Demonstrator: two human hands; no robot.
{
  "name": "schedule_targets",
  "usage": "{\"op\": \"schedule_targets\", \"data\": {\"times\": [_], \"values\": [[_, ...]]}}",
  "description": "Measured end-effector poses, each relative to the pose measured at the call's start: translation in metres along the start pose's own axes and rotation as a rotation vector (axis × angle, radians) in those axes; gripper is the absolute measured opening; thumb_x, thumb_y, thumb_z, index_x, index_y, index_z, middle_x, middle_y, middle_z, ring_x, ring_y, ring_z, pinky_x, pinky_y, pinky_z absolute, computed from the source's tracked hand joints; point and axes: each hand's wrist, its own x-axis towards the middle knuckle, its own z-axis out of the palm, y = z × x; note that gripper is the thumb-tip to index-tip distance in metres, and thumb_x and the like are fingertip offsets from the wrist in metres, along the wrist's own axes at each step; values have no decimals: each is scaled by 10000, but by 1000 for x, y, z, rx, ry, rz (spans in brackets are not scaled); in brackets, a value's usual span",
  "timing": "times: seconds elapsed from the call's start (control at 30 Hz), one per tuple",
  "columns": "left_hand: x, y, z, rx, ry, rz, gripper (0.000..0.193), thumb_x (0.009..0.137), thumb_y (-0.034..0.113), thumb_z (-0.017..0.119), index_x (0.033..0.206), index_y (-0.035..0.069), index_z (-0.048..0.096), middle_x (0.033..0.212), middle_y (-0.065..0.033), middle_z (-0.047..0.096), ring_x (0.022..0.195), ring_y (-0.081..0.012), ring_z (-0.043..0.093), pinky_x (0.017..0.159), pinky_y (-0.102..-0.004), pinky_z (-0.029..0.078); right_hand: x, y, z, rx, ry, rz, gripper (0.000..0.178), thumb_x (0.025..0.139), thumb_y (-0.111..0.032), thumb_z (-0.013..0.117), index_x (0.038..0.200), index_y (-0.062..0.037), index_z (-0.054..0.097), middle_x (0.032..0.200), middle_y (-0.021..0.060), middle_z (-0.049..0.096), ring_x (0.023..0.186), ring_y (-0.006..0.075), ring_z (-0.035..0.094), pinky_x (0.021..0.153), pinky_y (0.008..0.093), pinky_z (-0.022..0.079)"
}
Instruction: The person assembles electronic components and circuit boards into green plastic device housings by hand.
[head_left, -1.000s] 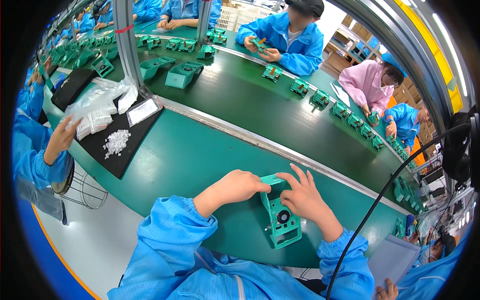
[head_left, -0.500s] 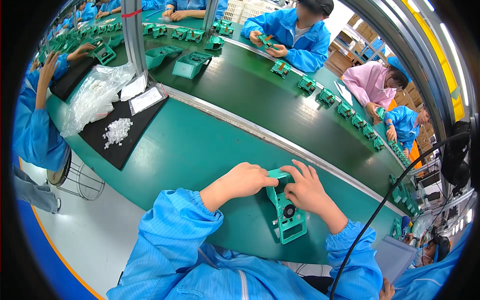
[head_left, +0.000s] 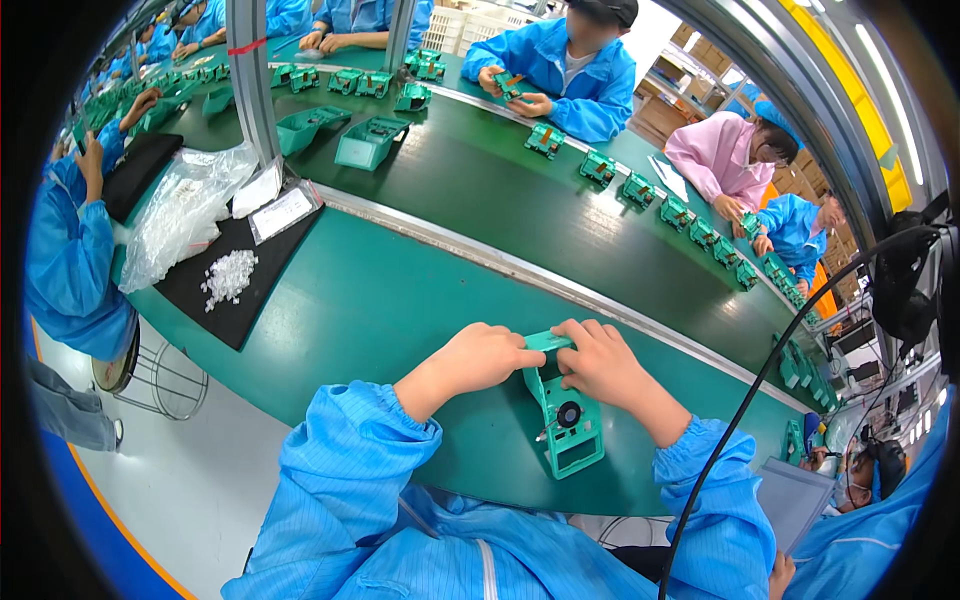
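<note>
A green plastic housing (head_left: 549, 392) with a rectangular opening at its near end is tilted over the bench in front of me. A small round black fan (head_left: 569, 414) sits on its inner side, with a short wire beside it. My left hand (head_left: 484, 358) grips the far left corner, fingers closed on the edge. My right hand (head_left: 606, 368) is closed round the far right corner, fingers curled over the top and thumb inside. Whether a small part is under my fingers is hidden.
Left on the bench, a black mat (head_left: 232, 318) carries small clear pieces (head_left: 229, 279) and a plastic bag (head_left: 190, 215). Beyond the metal rail (head_left: 440, 240), a conveyor (head_left: 440, 180) bears green housings and assemblies. Co-workers sit around it. A black cable (head_left: 735, 425) hangs at right.
My right hand's raised fingers have come down and curled over the housing's far edge. My left hand keeps its grip. The whole view has shifted slightly.
</note>
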Motion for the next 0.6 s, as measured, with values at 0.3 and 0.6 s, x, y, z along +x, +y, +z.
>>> {"op": "schedule_targets", "data": {"times": [0.3,0.6], "values": [[25,9,10,46,-51,116,189,749,157,462,904,214,554,681,-88,519,625,-257,553,497,-384,434,-1,35,-10,468,-109,15,503,648,-204,622,1113,-89,465,1059,127,528,942,287,529,791,372,422],[1,30,8,-321,7,-164,302,802,139,477,1102,170,505,747,-193,567,666,-364,532,574,-409,423,-83,83,31,877,150,480,529,616,-273,662,1052,-14,511,903,100,566,800,184,523,705,303,427]]}}
